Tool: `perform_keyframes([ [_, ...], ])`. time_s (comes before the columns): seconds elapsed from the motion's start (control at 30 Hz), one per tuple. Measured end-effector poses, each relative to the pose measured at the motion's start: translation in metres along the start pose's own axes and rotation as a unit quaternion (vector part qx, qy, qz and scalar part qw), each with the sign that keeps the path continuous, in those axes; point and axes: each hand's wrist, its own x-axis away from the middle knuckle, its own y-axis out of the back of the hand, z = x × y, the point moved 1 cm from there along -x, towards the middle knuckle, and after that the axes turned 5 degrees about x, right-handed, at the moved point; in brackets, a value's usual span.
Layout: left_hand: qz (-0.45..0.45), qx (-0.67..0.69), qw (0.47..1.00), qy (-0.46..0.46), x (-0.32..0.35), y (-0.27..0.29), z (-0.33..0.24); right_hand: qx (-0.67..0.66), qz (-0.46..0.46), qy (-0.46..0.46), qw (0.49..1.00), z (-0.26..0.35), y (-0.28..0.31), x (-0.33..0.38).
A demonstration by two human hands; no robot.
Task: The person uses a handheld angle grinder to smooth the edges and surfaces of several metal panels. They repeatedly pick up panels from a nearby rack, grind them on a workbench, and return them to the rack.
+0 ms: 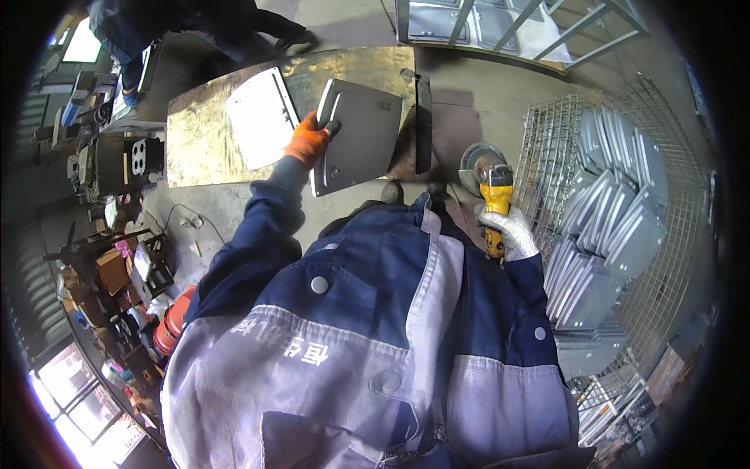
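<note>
My left hand (310, 141), in an orange glove with dark fingertips, grips the left edge of a grey metal panel (361, 133) with rounded corners. That panel is tilted up over the near side of the worktable (199, 144). Just left of it, a second metal panel (258, 117) lies on the tabletop, bright with glare. My right hand (512, 229), white-gloved, is closed round the body of a yellow angle grinder (497, 199). The grinder's disc (478, 162) points away from me, off the table's right side. I cannot tell whether the disc is spinning.
At my right stands a wire mesh cage (547, 141) holding stacks of grey metal panels (613, 211). A metal-framed rack (484, 51) with more panels is beyond the table. A person (195, 23) stands at the far left. Cluttered shelving (117, 273) and an orange-red round object (170, 322) are at my left.
</note>
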Motion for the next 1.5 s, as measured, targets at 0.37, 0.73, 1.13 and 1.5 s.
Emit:
perform_keyframes([
  [0.37, -0.103, 0.188, 0.976, -0.046, 0.002, -0.035, -0.003, 0.027, 0.083, -0.036, 0.996, 0.05, 0.03, -0.085],
  [0.73, -0.077, 0.364, 0.927, 0.05, -0.016, 0.001, 0.129, 0.026, 0.125, -0.061, 0.99, 0.065, 0.03, -0.155],
  [1.13, -0.108, 0.399, 0.897, 0.153, -0.047, 0.016, 0.158, 0.071, 0.076, -0.152, 0.983, 0.042, -0.015, -0.175],
  [1.5, -0.069, 0.358, 0.891, 0.27, -0.067, -0.018, 0.187, 0.08, 0.027, -0.111, 0.99, 0.058, -0.029, -0.199],
])
